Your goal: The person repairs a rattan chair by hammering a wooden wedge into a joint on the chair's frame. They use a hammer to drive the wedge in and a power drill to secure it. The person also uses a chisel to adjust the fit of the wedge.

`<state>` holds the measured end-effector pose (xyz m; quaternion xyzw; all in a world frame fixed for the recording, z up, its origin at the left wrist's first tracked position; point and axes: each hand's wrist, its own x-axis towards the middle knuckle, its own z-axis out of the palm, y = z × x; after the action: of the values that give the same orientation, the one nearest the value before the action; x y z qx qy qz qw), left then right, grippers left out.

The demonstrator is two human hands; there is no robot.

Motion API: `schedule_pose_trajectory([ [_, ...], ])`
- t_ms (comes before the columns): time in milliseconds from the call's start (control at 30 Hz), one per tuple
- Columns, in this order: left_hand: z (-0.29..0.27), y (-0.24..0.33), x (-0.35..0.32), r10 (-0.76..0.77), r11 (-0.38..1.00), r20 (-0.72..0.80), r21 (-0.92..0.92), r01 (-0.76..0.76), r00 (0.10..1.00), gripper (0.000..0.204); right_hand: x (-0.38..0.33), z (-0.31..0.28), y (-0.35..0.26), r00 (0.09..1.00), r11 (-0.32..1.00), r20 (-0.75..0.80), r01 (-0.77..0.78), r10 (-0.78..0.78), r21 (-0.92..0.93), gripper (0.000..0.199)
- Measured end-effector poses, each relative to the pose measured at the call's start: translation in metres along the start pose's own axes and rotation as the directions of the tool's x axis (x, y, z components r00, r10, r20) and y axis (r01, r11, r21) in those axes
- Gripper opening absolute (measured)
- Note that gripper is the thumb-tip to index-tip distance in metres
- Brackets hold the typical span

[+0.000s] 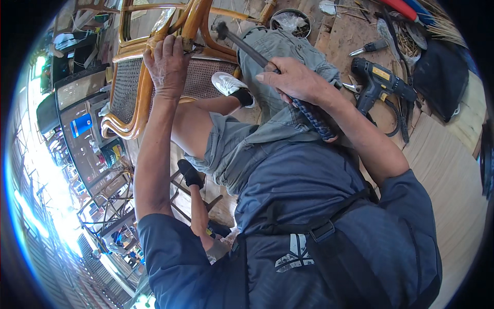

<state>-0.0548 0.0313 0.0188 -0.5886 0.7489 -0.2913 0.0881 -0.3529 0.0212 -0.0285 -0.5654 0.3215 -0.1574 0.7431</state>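
Note:
My left hand is closed over the frame of a rattan chair, gripping it near a bound joint of the glossy, honey-coloured poles. A brown woven panel fills part of that frame beside my wrist. In my right hand is a hammer, held around its shaft above my lap. Its dark metal head points toward the chair, apart from the poles. The lower handle, wrapped in blue and black, sticks out below my fist. Whether a small nail sits under my left fingers cannot be made out.
A black-and-yellow cordless drill lies right of my knee, near a screwdriver and a black bag. Beyond my knee stands a round container with clear plastic inside. Another person's leg shows at lower left.

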Motion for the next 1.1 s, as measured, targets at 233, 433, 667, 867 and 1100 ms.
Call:
schedule_pose_trajectory([
  [233,-0.006,-0.002,0.003,0.049,0.995,0.015,0.086,-0.05,0.999,0.057,0.026,-0.01,-0.014,0.992,0.979,-0.055,0.1,-0.111,-0.175,0.034],
  [433,-0.007,0.001,0.0,0.013,0.996,0.039,0.093,-0.017,0.999,0.056,0.042,-0.006,-0.025,0.982,0.939,-0.039,0.163,-0.184,-0.304,0.034],
  [667,0.0,0.001,-0.004,0.013,0.997,-0.04,0.081,-0.009,0.999,0.056,0.048,0.006,-0.039,0.916,0.797,-0.07,0.304,-0.395,-0.521,0.047],
  [867,0.001,0.006,-0.002,0.011,0.995,-0.068,0.095,-0.004,0.998,0.052,0.064,0.005,-0.023,0.912,0.703,-0.071,0.26,-0.404,-0.662,0.045],
  [1100,0.007,0.007,-0.003,0.01,0.998,-0.075,0.055,-0.006,0.997,0.052,0.054,0.01,-0.038,0.88,0.748,-0.119,0.312,-0.461,-0.586,0.047],
])
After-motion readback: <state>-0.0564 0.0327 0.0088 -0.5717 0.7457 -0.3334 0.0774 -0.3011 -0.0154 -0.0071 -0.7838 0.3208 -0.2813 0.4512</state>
